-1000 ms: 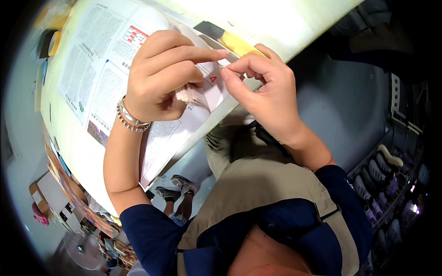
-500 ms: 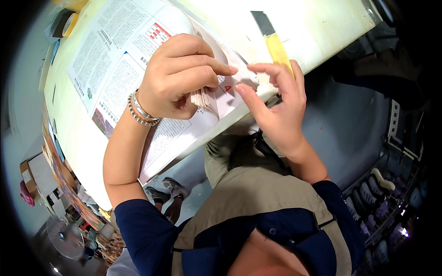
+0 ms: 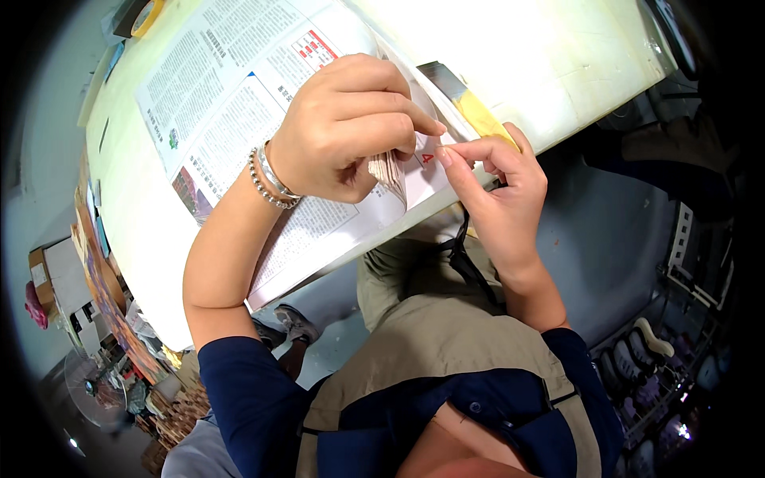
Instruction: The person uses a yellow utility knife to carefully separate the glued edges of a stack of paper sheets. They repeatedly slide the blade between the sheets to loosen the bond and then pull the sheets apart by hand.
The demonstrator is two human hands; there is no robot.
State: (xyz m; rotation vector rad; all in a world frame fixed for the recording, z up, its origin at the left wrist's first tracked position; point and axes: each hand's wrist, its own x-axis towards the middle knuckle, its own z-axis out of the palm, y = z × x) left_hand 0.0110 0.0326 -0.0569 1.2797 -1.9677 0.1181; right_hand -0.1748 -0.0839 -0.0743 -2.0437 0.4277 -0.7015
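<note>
My left hand (image 3: 351, 127), a bracelet at its wrist, is closed around a small stack of thin, pinkish-white layers (image 3: 386, 171) over the newspaper (image 3: 215, 119). Its index finger reaches out to the right. My right hand (image 3: 506, 179) has thumb and index fingertips pinched close to that finger; anything between them is too small to make out. A flat blade tool (image 3: 482, 119), dark at its tip and yellow along its handle, is tucked in the right hand and points away over the table.
The newspaper lies along the near edge of the pale table (image 3: 574, 64). A yellow tape roll (image 3: 147, 17) sits at the far left. On the floor side, a rack with shoes (image 3: 637, 358) stands at right, and a fan (image 3: 96, 390) at lower left.
Both hands appear slightly further right in the picture, as does the table. The right thumb and index finger have come together near the left index fingertip. The blade tool has tipped lower.
</note>
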